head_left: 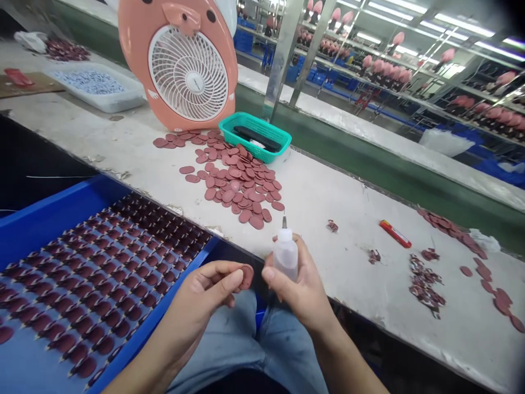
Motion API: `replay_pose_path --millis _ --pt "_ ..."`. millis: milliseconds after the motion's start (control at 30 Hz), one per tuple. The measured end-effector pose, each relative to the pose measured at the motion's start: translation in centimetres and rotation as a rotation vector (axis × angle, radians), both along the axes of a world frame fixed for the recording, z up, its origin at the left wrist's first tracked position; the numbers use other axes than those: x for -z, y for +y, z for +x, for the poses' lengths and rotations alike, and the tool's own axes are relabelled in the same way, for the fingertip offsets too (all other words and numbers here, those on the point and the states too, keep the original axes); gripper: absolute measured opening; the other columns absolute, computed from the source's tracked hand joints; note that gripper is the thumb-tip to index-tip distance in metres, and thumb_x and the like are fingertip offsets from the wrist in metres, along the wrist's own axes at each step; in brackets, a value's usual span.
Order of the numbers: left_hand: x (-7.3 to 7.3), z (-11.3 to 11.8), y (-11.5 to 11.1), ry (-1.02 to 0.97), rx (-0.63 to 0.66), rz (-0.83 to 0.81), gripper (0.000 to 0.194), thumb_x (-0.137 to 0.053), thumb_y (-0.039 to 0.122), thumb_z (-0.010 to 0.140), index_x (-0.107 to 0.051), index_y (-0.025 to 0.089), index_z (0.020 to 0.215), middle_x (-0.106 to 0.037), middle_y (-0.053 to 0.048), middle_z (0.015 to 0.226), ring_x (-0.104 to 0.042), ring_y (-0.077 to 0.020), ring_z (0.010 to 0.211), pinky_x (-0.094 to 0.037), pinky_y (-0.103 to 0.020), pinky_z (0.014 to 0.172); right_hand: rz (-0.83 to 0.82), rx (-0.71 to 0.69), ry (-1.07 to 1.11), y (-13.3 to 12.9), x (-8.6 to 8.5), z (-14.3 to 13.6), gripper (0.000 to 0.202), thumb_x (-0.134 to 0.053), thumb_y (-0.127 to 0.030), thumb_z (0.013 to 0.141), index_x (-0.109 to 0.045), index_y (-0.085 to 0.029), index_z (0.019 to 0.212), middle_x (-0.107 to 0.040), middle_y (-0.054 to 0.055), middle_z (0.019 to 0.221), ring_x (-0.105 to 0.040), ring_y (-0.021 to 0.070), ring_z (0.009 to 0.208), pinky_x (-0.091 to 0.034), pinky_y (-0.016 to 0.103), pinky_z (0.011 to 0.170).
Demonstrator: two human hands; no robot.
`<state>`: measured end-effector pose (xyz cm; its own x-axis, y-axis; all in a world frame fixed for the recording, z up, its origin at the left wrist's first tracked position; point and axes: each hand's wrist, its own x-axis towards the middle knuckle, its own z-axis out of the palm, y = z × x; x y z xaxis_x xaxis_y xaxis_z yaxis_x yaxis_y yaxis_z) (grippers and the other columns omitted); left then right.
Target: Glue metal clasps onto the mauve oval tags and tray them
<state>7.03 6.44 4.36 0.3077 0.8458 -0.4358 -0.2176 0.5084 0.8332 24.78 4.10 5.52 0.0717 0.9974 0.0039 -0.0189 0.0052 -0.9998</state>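
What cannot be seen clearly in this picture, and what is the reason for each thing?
All in the head view:
- Disc: part is covered by the left hand; its far face is turned away.
- Bottle: its lower part is hidden by the right hand.
- Tray: cut off by the left edge.
- Fan: its top is cut off by the upper edge.
- Red stick: any print is too small to read.

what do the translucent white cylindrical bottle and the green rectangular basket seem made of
Translucent white cylindrical bottle: probably plastic, smooth with a slight sheen; its contents show faintly through the wall. Green rectangular basket: likely moulded plastic, semi-glossy, judging by its even perforations.
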Motion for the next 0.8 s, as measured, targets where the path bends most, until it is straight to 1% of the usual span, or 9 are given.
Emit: replay_pose_path --millis 100,167,267,333,433,533,600,700,800 --pt "0.3 -0.3 -0.7 -0.095 0.087 -0.119 0.023 -0.088 0.038 0.07 -0.078 0.02 0.082 -0.073 -0.003 0.076 -0.065 -0.0124 0.071 -0.051 -0.015 0.053 -0.103 -0.129 0.145 -0.6 0.1 -0.4 0.049 -0.077 -0.035 0.077 -0.046 -0.025 0.113 -0.06 -0.006 0.075 -0.061 0.0118 0.061 -0.051 0.024 0.057" --pt "0.8 -0.3 -1.1 -0.2 0.177 -0.187 0.024 -0.09 0.035 0.069 -0.074 0.019 0.078 -0.073 -0.002 0.073 -0.068 -0.0122 0.067 -0.049 -0.013 0.046 -0.135 -0.172 0.172 -1.0 -0.1 -0.6 0.043 -0.076 -0.032 0.079 -0.048 -0.024 0.111 -0.061 -0.005 0.077 -0.063 0.0125 0.061 -0.053 0.025 0.057" --pt "1.6 -0.1 -1.4 -0.405 0.305 -0.246 0.034 -0.094 0.035 0.062 -0.067 0.018 0.072 -0.072 -0.001 0.065 -0.07 -0.0125 0.06 -0.044 -0.01 0.038 -0.085 -0.23 0.19 -2.0 -0.1 -1.0 0.031 -0.07 -0.03 0.086 -0.048 -0.025 0.108 -0.061 -0.004 0.074 -0.063 0.0123 0.056 -0.053 0.024 0.052" --pt "2.0 0.1 -1.6 -0.486 0.335 -0.269 0.04 -0.096 0.038 0.057 -0.064 0.017 0.069 -0.071 -0.002 0.06 -0.069 -0.0125 0.055 -0.044 -0.009 0.036 -0.038 -0.248 0.183 -3.0 0.1 -1.2 0.027 -0.067 -0.03 0.09 -0.048 -0.027 0.109 -0.061 -0.005 0.073 -0.064 0.0128 0.056 -0.053 0.024 0.053" --pt "2.2 0.0 -2.1 -0.534 0.328 -0.3 0.049 -0.098 0.042 0.049 -0.068 0.017 0.079 -0.073 -0.003 0.063 -0.066 -0.0114 0.049 -0.046 -0.011 0.036 -0.03 -0.102 0.07 -4.5 0.9 -0.9 0.039 -0.067 -0.04 0.09 -0.044 -0.031 0.121 -0.06 -0.005 0.076 -0.06 0.0122 0.057 -0.052 0.024 0.053" --pt "2.2 -0.4 -2.6 -0.591 0.296 -0.299 0.057 -0.097 0.043 0.052 -0.074 0.02 0.099 -0.075 -0.003 0.07 -0.063 -0.0093 0.049 -0.05 -0.012 0.038 -0.088 0.028 -0.079 -5.6 1.3 0.5 0.042 -0.053 -0.053 0.095 -0.037 -0.033 0.128 -0.06 -0.004 0.076 -0.053 0.0118 0.052 -0.048 0.023 0.048" --pt "2.3 -0.7 -2.8 -0.61 0.252 -0.281 0.049 -0.095 0.041 0.059 -0.076 0.021 0.1 -0.074 -0.003 0.071 -0.063 -0.0087 0.05 -0.053 -0.013 0.039 -0.113 0.054 -0.251 -6.0 1.1 1.8 0.036 -0.052 -0.05 0.096 -0.042 -0.032 0.126 -0.065 -0.001 0.082 -0.059 0.013 0.058 -0.053 0.023 0.053" --pt "2.6 -1.1 -2.9 -0.595 0.17 -0.26 0.036 -0.092 0.04 0.064 -0.078 0.021 0.092 -0.074 -0.004 0.077 -0.067 -0.0106 0.059 -0.055 -0.013 0.042 -0.04 0.023 -0.532 -6.6 0.5 3.9 0.032 -0.065 -0.037 0.091 -0.059 -0.032 0.121 -0.073 0.004 0.105 -0.072 0.0174 0.084 -0.059 0.022 0.068" --pt "2.9 -1.2 -2.8 -0.569 0.091 -0.246 0.032 -0.091 0.038 0.066 -0.079 0.024 0.093 -0.075 -0.002 0.086 -0.07 -0.0114 0.069 -0.053 -0.01 0.042 0.011 0.02 -0.536 -7.7 0.0 4.9 0.034 -0.075 -0.032 0.084 -0.07 -0.03 0.117 -0.074 0.008 0.113 -0.075 0.023 0.088 -0.058 0.021 0.057"
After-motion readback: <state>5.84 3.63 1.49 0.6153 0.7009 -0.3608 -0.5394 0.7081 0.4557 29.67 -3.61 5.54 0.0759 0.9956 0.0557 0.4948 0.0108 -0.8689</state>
